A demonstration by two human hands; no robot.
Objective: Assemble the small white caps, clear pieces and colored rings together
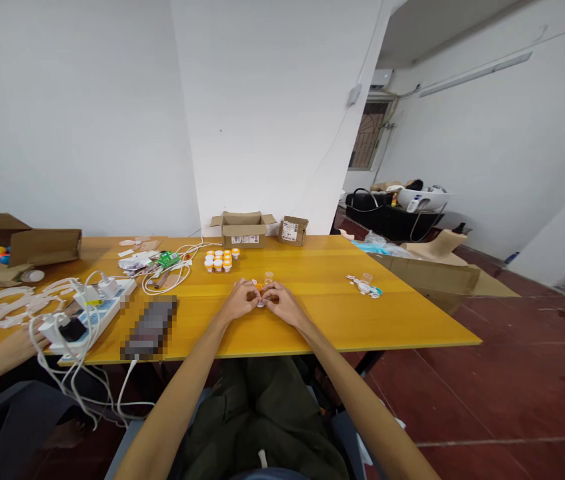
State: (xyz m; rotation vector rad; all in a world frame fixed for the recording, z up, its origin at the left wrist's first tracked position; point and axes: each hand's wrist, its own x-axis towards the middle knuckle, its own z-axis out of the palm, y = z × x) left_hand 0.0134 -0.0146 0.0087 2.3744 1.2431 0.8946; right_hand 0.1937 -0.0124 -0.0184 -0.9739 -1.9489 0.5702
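Observation:
My left hand [241, 301] and my right hand [282, 302] rest together on the yellow table [312, 327], fingers curled and pinched around a small orange and white part [261, 298] held between them. Just beyond my fingers lie a few small orange caps [268, 275]. Further back stands a cluster of several small orange-topped white bottles [221, 259].
An open cardboard box [243, 229] and a smaller box [293, 230] stand at the table's back edge. A power strip [96, 311] with chargers and white cables lies at left, where another person's hand [18, 345] rests. Small white parts [363, 285] lie at right.

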